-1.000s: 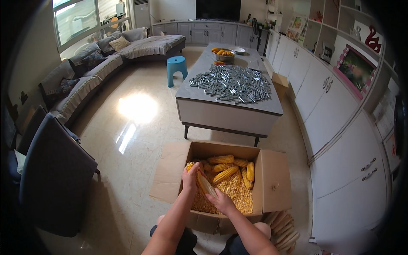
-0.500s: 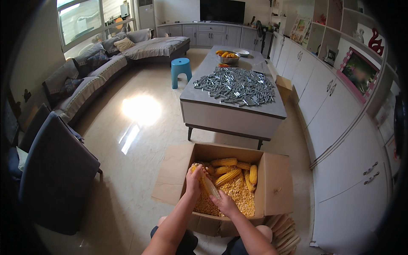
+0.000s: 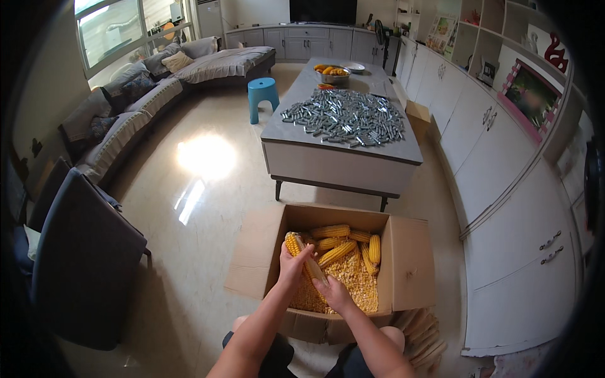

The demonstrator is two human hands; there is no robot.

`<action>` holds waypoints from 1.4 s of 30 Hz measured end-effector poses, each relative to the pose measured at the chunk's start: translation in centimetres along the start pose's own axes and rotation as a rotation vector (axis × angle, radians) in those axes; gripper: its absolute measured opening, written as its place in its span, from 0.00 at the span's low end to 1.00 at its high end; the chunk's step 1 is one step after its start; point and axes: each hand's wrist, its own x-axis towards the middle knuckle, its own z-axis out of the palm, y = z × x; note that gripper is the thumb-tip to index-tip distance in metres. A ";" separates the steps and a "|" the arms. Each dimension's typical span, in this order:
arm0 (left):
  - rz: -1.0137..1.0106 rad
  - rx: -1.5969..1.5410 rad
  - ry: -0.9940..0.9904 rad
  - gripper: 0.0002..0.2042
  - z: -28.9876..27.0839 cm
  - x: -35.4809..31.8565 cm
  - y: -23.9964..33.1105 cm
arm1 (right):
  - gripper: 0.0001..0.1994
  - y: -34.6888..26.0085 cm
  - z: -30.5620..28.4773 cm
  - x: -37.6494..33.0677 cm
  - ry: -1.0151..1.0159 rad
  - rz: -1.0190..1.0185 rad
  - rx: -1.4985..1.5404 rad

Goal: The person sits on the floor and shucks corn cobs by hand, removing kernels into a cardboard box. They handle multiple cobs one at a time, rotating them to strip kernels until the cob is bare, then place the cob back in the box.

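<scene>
Over an open cardboard box (image 3: 413, 264), I hold a partly shelled ear of corn (image 3: 293, 242) in both hands, slanting down to the right. My left hand (image 3: 293, 263) wraps the upper end, where yellow kernels show above the fingers. Lower down, my right hand (image 3: 334, 293) is closed round the other end, where a pale bare strip of cob shows. Loose yellow corn kernels (image 3: 356, 286) cover the box's bottom. Several whole ears of corn (image 3: 338, 254) lie on them toward the far side.
Several bare cobs (image 3: 423, 334) lie on the floor right of the box. Beyond it, a grey table (image 3: 340, 165) bears many small shiny metallic cylinders (image 3: 346, 120) and a bowl of corn (image 3: 332, 74). A blue stool (image 3: 262, 94) stands left of the table, a dark chair (image 3: 88, 258) nearer left.
The ear now sits more upright, and more of its kernelled top shows above my left hand. My right hand has moved slightly up and right. The view has tilted down a little.
</scene>
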 end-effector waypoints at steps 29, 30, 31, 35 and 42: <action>-0.138 -0.014 0.000 0.11 0.5 -0.6 -1.2 | 0.30 1.4 1.8 0.7 0.098 0.045 0.068; -0.156 -0.001 -0.006 0.11 0.4 -0.6 -1.4 | 0.30 1.6 1.9 0.8 0.105 0.050 0.101; -0.176 0.010 -0.012 0.11 0.6 -0.7 -1.4 | 0.30 2.1 1.8 1.0 0.112 0.057 0.131; -0.273 -0.304 -0.157 0.12 0.7 -1.0 -0.8 | 0.29 0.1 0.1 0.6 0.008 0.221 0.446; -0.128 -0.093 -0.180 0.17 0.6 -0.9 -2.6 | 0.28 1.6 0.9 0.8 0.038 0.053 0.424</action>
